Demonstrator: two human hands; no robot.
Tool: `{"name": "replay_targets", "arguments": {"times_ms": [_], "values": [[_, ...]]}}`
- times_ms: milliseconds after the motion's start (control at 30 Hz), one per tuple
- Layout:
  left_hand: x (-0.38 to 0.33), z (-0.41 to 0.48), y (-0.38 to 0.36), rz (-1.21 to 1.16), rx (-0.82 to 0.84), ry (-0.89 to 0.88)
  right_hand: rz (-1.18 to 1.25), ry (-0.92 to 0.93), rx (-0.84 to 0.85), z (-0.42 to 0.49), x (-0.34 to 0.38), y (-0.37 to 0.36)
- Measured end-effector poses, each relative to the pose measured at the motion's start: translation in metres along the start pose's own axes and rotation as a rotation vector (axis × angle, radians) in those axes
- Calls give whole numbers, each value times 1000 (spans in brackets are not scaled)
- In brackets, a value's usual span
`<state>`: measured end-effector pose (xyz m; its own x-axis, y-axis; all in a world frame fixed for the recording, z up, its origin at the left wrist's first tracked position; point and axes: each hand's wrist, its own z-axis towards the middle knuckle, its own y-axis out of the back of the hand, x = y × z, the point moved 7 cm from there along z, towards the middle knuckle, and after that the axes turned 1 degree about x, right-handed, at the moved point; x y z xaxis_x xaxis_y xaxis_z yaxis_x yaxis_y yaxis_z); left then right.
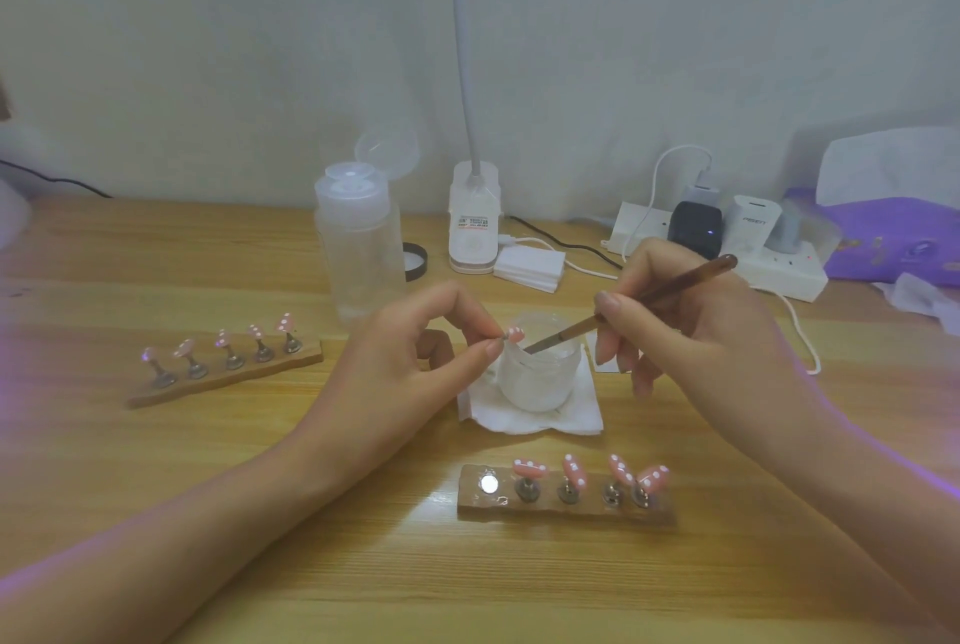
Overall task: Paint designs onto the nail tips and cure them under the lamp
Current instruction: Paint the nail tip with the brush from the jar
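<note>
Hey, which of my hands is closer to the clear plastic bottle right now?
Left. The left hand, pinching a nail tip, sits just in front and right of the bottle; the right hand, holding the brush, is farther right, past the white jar.

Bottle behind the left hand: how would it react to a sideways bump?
Probably tips: the bottle is tall and narrow. Likely light, since it looks like thin clear plastic. Its lid is flipped open, so any liquid inside could spill.

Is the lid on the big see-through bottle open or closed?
Open. The bottle has its round flip lid tipped up and back behind the top, not pressed down over it.
</note>
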<state>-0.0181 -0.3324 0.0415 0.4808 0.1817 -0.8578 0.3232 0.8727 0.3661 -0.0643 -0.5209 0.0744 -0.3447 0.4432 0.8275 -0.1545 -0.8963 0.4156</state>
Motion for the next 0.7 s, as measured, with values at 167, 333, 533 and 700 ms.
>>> {"name": "replay_targets", "arguments": {"times_ms": [167,333,533,700], "values": [[2,1,1,29,-4,1,278,-114,-133,-3,-20,14],[3,2,0,19,-1,7,557,-243,-229,-9,-45,15],[6,1,0,24,-2,18,700,-281,-204,-10,-55,12],[7,2,0,19,-1,23,726,-277,-194,-8,-57,12]]}}
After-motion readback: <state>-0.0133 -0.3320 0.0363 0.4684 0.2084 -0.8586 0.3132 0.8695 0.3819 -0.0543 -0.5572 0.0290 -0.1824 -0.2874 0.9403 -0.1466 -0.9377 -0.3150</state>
